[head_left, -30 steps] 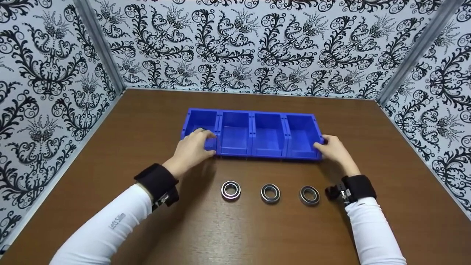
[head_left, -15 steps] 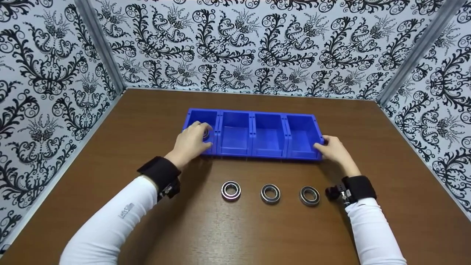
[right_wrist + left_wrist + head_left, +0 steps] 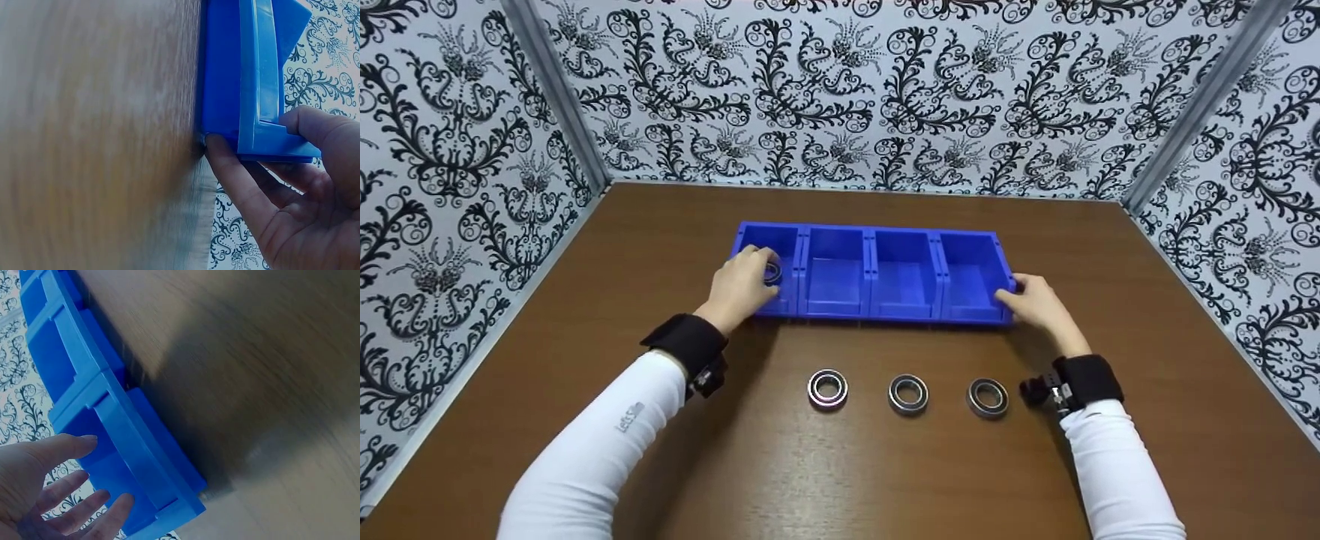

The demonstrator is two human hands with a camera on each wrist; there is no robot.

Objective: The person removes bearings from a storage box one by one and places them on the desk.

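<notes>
A row of joined blue bins (image 3: 834, 309) stands on the table. Inside the leftmost compartment shows a ring-shaped metal ball bearing (image 3: 772, 274), partly covered by my left hand (image 3: 739, 286). That hand is over the compartment's left side; in the left wrist view its fingers (image 3: 115, 517) are spread, with nothing between them and the thumb. My right hand (image 3: 1039, 306) holds the row's right end, thumb on the rim and fingers against the outer side, one fingertip low near the tabletop in the right wrist view.
Three more bearings lie in a line before the bins: a left one (image 3: 827, 389), a middle one (image 3: 908, 394) and a right one (image 3: 987, 398). Patterned walls (image 3: 840, 97) enclose the brown table (image 3: 840, 480) at the back and sides.
My left hand has drawn back a little to the left and its fingers have come away from the bearing, which now shows in the leftmost compartment. My right hand keeps its hold.
</notes>
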